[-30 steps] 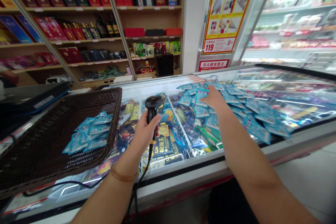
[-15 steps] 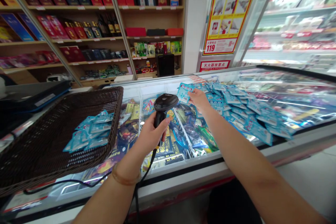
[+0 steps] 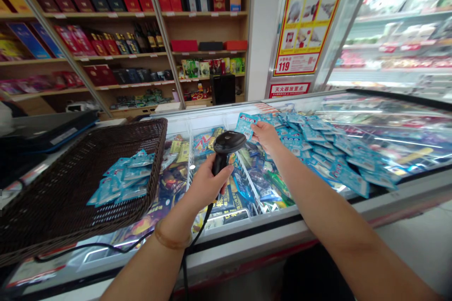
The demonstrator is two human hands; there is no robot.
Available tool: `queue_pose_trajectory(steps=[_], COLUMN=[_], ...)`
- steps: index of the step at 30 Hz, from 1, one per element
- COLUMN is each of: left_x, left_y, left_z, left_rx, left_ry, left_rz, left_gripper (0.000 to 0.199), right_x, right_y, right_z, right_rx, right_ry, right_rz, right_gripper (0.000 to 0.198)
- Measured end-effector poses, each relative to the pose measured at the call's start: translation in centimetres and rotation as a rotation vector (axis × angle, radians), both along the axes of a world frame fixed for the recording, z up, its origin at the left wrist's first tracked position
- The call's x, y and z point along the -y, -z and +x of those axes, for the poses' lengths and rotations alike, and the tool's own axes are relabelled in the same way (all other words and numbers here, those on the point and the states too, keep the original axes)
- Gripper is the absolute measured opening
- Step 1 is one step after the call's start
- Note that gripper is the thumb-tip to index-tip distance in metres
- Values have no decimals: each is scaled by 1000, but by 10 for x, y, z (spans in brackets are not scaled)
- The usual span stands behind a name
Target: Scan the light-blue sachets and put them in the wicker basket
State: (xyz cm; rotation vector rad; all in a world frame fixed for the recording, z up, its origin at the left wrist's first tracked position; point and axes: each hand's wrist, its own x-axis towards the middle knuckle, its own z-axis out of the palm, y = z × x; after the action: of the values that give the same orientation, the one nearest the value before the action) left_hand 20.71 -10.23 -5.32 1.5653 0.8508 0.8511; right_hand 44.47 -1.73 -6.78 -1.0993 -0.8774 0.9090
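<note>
My left hand (image 3: 208,181) is wrapped round the grip of a black handheld barcode scanner (image 3: 229,142), its cable hanging below. Between thumb and fingers my right hand (image 3: 266,136) pinches one light-blue packet (image 3: 245,123), raised just behind the scanner's head. To the right, a large heap of similar blue packets (image 3: 318,141) lies spread over the glass top of a chest freezer (image 3: 254,225). A smaller pile of blue packets (image 3: 123,176) rests inside the dark brown wicker basket (image 3: 49,193) on the left.
Wrapped frozen goods (image 3: 173,174) show through the freezer glass. The scanner's black cable (image 3: 106,244) runs along the front by the basket. Behind stand wooden shelves (image 3: 205,14) with boxes and bottles. A lit display cooler (image 3: 395,33) is at the right.
The scanner in my left hand has shifted slightly right and down, closer to the packet. The packet in my right hand has moved slightly left. Both piles look the same.
</note>
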Motion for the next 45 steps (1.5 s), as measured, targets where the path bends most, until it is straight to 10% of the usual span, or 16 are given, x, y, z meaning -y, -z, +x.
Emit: queue_pose_trajectory(steps=[25,36,45], left_x=[-3,-6,-20], left_y=[-7,-70,-60], left_z=[-3,-122,-193], left_rx=[103,326,376], left_ry=[-85,-623,-871], left_rz=[-56,-53,-46], left_gripper=[34,32,28], right_x=[-8,-41,-44], right_y=[7,-74,-72], right_z=[-7,-176,-279], right_rx=[-86,-64,61], right_ry=[-20,-338,-421], right_rz=[-11,-124,-214], right_gripper=[16,20,17])
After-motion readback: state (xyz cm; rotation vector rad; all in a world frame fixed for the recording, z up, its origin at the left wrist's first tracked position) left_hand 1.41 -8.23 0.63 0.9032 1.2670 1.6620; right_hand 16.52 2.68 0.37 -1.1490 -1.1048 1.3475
